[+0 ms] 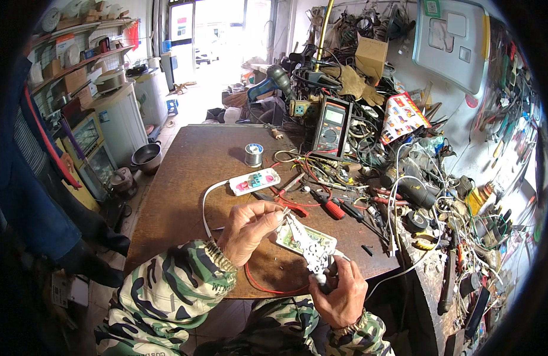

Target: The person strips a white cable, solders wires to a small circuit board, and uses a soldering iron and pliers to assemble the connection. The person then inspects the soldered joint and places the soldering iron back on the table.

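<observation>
My right hand [339, 293] grips the near end of a narrow white piece with cut-out holes [315, 255], next to a dark grey rounded part. My left hand [250, 228] is closed in a pinch at its far end, on a small metallic bit too tiny to name. Beneath the white piece lies a pale open power-strip shell [327, 238], partly covered. Beyond my left hand rests another white power-strip piece [244, 188] with pink and teal parts inside and a white cable [205, 207]. Red-handled pliers [293, 207] lie just past my fingertips.
A solder spool [254, 156] stands farther back on the brown table [185, 178]. A red screwdriver [332, 207] lies to the right, below a multimeter [331, 127]. Tangled wires and tools crowd the right side. A red wire [262, 288] loops near the front edge.
</observation>
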The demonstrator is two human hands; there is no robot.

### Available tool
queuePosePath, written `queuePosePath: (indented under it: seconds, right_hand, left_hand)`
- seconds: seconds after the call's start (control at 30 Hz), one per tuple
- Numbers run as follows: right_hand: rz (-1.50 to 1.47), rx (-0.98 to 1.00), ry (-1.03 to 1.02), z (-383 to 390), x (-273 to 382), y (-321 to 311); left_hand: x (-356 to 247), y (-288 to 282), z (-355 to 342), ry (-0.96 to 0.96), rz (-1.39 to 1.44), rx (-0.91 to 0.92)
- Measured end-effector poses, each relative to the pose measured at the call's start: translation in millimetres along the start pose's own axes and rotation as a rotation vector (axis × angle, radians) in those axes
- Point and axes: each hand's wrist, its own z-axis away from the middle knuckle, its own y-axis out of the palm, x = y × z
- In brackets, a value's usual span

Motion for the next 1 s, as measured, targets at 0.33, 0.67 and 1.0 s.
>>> queuePosePath:
  seconds: [0.33, 0.67, 1.0]
  right_hand:
    - [-0.048, -0.015, 0.006, -0.5, -0.5, 1.4]
    - [-0.046, -0.053, -0.069, 0.6, -6.5, 3.5]
    - [-0.037, -0.045, -0.055, -1.0, -3.8, 3.5]
  left_hand:
    - [4.4, -2.7, -1.1, 0.028, -0.038, 0.038]
    - [2.6, -1.8, -0.6, -0.012, 0.017, 0.013]
    - [2.0, -1.6, -0.1, 0.005, 0.005, 0.048]
